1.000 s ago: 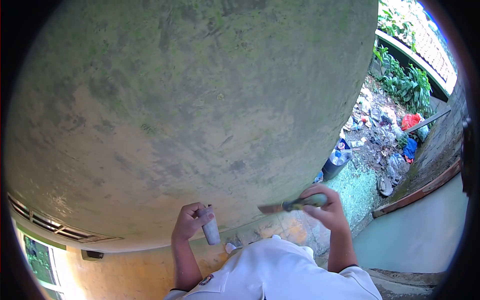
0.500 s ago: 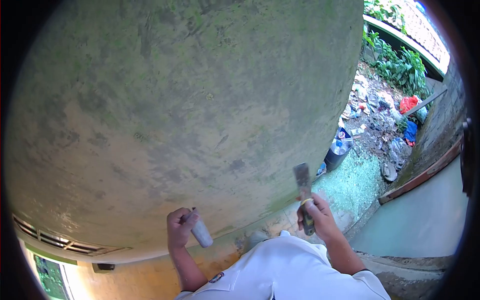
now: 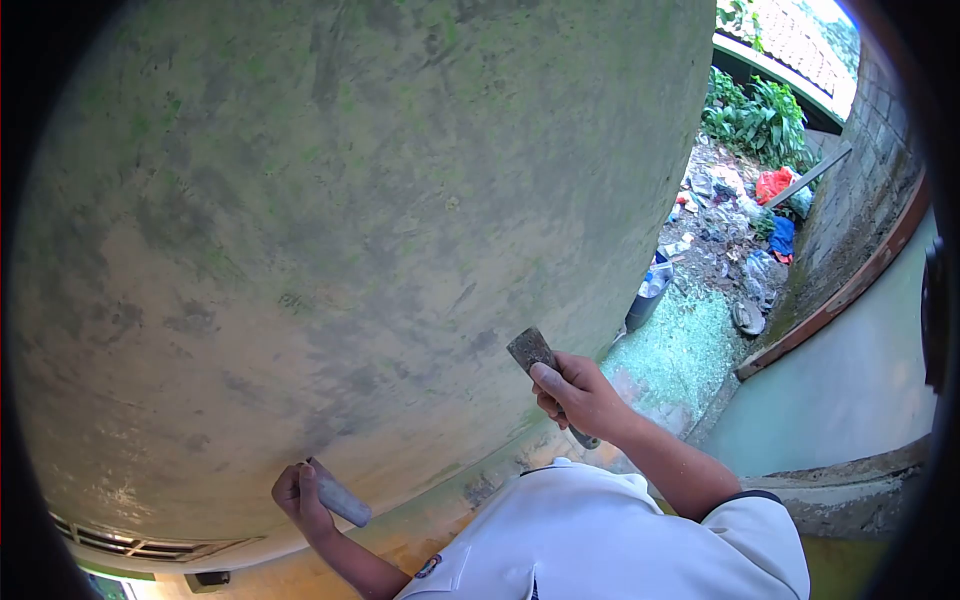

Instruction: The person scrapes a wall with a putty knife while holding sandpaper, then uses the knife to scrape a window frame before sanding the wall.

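Observation:
My right hand (image 3: pixel 588 392) is closed round the handle of a putty knife (image 3: pixel 531 349). Its broad, stained blade points up and left, and the handle end shows below my fingers. Lower on the left, my left hand (image 3: pixel 302 498) grips a grey, tube-like piece (image 3: pixel 343 503) that slants down to the right; its exact kind is unclear. Both hands are in front of a large plastered wall (image 3: pixel 380 220) with grey and green patches and scuffed marks.
A slatted vent (image 3: pixel 130 543) sits low in the wall at left. To the right, a dark bucket (image 3: pixel 645 305) of plastic waste stands by the wall's edge on a pale green floor (image 3: pixel 670 350). Scattered rubbish (image 3: pixel 735 215), plants (image 3: pixel 765 115) and a block wall (image 3: pixel 865 170) lie beyond.
My right hand has moved left with the putty knife, whose blade now tilts left. My left hand has gone down and left with the grey piece. The view has shifted slightly.

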Demonstrator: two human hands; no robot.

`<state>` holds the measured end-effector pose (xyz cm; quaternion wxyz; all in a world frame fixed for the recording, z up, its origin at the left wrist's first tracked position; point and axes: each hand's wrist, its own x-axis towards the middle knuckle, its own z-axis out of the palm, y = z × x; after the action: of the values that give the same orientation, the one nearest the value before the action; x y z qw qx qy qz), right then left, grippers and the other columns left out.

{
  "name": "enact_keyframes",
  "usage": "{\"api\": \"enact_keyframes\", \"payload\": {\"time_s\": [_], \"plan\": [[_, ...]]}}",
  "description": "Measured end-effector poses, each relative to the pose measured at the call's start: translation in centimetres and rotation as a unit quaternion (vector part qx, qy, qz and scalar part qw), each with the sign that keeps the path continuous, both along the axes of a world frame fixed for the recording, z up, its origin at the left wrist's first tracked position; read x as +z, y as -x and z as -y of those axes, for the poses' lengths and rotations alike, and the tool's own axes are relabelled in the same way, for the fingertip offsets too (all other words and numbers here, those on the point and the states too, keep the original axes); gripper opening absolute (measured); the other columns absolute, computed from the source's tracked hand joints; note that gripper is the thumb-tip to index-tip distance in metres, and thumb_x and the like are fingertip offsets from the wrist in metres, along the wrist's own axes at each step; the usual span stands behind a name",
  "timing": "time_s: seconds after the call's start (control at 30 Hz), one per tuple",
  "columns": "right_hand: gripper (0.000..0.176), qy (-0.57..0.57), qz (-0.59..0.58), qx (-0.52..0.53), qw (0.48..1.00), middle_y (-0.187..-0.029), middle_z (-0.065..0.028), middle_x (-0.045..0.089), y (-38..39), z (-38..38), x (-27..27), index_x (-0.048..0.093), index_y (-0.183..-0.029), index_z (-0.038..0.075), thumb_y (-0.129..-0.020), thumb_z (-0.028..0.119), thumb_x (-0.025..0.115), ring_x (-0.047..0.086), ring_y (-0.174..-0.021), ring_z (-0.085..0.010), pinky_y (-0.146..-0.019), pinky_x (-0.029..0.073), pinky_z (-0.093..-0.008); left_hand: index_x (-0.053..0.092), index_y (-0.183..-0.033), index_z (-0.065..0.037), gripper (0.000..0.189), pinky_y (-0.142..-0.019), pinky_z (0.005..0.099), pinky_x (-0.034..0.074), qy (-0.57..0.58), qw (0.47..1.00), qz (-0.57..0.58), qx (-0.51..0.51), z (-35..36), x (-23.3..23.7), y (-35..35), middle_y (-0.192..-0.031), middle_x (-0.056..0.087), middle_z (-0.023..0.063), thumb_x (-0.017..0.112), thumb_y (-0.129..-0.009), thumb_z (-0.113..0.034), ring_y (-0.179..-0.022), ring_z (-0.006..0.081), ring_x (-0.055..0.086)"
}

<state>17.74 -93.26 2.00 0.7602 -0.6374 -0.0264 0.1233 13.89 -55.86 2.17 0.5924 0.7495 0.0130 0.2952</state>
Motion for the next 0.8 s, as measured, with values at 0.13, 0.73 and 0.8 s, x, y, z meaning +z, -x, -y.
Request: {"api": "enact_keyframes", "payload": {"time_s": [0.13, 0.73, 0.8], "plan": [[0.034, 0.034, -0.004, -0.035, 0.999, -0.054, 0.0024, 0.041, -0.4, -1.0, 0.9, 0.047, -0.078, 0.005, -0.096, 0.033, 0.045, 0.037, -0.044, -0.0056, -0.04, 0.031, -0.0237, 0.035, -0.058, -0.008, 0.041, -0.051, 0.0253, 0.024, -0.02, 1.0, -0.011, 0.017, -1.1, -1.1, -0.8, -0.056, 0.031, -0.0053, 0.067, -0.081, -0.02, -0.055, 0.0058, 0.029], [0.034, 0.062, 0.006, -0.085, 0.994, -0.052, 0.0043, 0.038, -1.8, -3.4, 6.4, 0.046, -0.078, 0.006, -0.096, 0.035, 0.046, 0.032, -0.043, -0.0036, -0.038, 0.027, -0.0233, 0.034, -0.054, -0.007, 0.044, -0.049, 0.025, 0.022, -0.001, 0.999, -0.01, -0.045, -1.6, -0.9, -1.6, -0.054, 0.033, -0.0049, 0.069, -0.078, -0.02, -0.053, 0.0061, 0.029], [0.035, 0.056, 0.004, -0.092, 0.994, -0.053, 0.0041, 0.038, -0.7, -3.5, 6.4, 0.046, -0.077, 0.006, -0.096, 0.035, 0.046, 0.032, -0.042, -0.0038, -0.037, 0.028, -0.0232, 0.034, -0.054, -0.007, 0.044, -0.049, 0.0243, 0.022, 0.007, 0.998, -0.008, -0.055, -1.8, -0.9, -1.4, -0.054, 0.034, -0.0045, 0.069, -0.078, -0.019, -0.053, 0.0059, 0.03]]}}
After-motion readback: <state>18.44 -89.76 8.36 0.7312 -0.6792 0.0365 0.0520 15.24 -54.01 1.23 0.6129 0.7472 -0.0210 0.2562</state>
